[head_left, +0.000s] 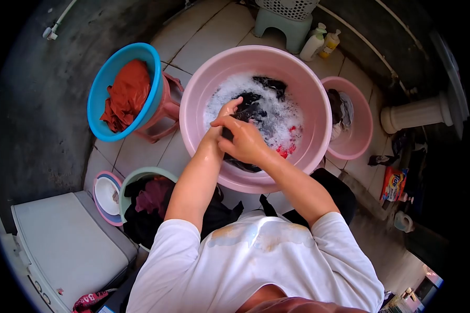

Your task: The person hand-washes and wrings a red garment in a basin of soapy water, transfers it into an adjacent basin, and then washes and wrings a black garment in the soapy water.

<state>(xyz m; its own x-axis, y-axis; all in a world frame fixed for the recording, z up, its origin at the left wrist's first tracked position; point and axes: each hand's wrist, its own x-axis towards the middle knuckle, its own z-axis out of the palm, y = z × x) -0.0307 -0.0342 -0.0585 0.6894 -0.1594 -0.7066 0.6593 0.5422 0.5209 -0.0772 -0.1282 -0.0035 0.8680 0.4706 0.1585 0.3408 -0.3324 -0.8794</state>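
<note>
Both hands are over a large pink basin (193, 78) that holds foamy water (282, 117) and soaked clothes. My left hand (228, 108), fingers curled and partly hidden, is around a wet dark garment (253, 112). Crossing just over the left wrist, my right hand (244, 140) has its fingers bent around part of the same dark cloth. Between the hands the cloth is bunched, and its lower part lies in the suds. A bit of red cloth (286, 151) shows in the foam on the right side of the basin.
A blue basin (94, 104) with orange-red cloth stands on a red stool (167, 107). A smaller pink basin (363, 135) holds clothes. Dark clothes fill a green tub (124, 195). Pump bottles (314, 43), a detergent bag (394, 183) and a white washing machine (68, 240) surround the area.
</note>
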